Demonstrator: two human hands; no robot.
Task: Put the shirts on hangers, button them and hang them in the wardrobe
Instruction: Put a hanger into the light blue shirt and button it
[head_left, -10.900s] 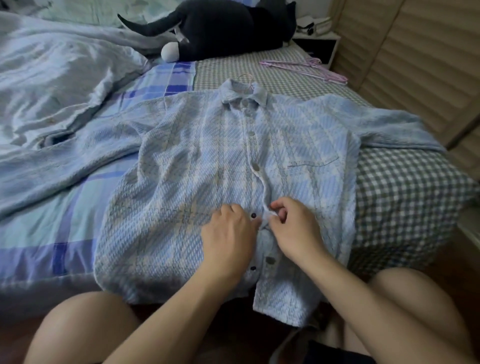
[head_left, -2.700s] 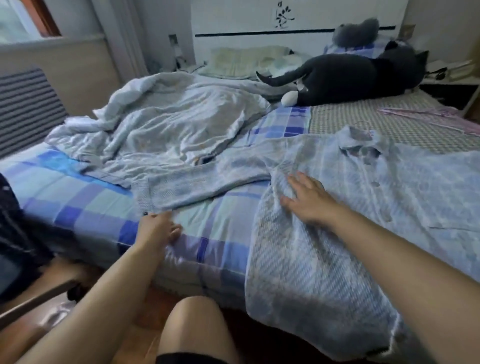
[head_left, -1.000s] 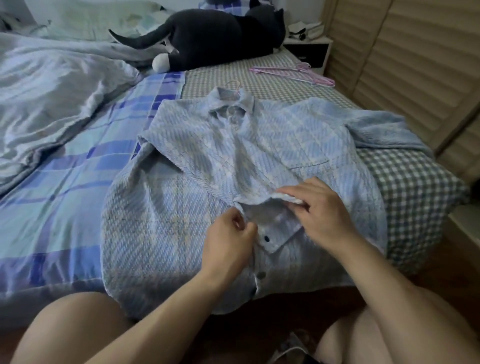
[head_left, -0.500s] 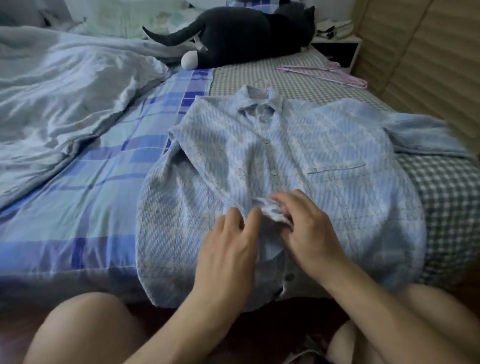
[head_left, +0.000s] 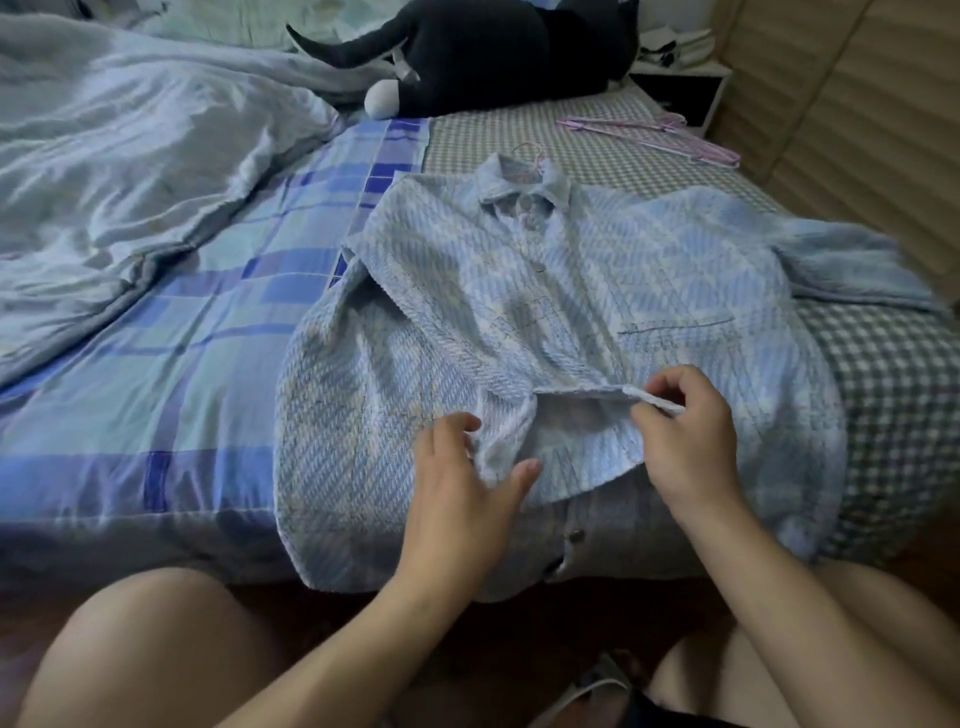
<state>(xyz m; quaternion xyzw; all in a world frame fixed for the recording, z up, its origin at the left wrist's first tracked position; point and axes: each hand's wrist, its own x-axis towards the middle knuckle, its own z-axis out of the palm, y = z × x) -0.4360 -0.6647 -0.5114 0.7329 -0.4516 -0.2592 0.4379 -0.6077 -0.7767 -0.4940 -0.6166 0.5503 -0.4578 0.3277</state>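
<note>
Shirt (head_left: 597, 322) in pale blue woven check lies face up across the near edge of the bed (head_left: 182, 364), collar toward twelve o'clock and hem hanging over the mattress edge toward six. A thin pink hanger hook (head_left: 530, 153) shows just past the collar at twelve o'clock. Its left sleeve is folded across the chest, the cuff (head_left: 582, 441) lying over the placket near the middle of the shirt; the other sleeve (head_left: 852, 265) trails off toward three o'clock over the grey gingham sheet (head_left: 893, 374). Buttons run down the front from the collar, and two more show on the hanging hem at six o'clock.

Left hand (head_left: 467, 499) pinches the near corner of the cuff between thumb and curled fingers. Right hand (head_left: 685, 431) pinches the far edge of the same cuff, at two o'clock from the left hand, lifting a white lip of cloth clear of the shirt front.

At one o'clock, well beyond the collar, spare pink hangers (head_left: 654, 135) lie on the gingham sheet. A dark plush cat (head_left: 493, 52) rests at twelve o'clock near the head of the bed. A crumpled pale duvet (head_left: 119, 156) fills the ten o'clock side, over a blue plaid sheet. A louvred wardrobe door (head_left: 841, 104) stands at two o'clock, beside a nightstand (head_left: 680, 88). Bare knees show at the bottom of the view.
</note>
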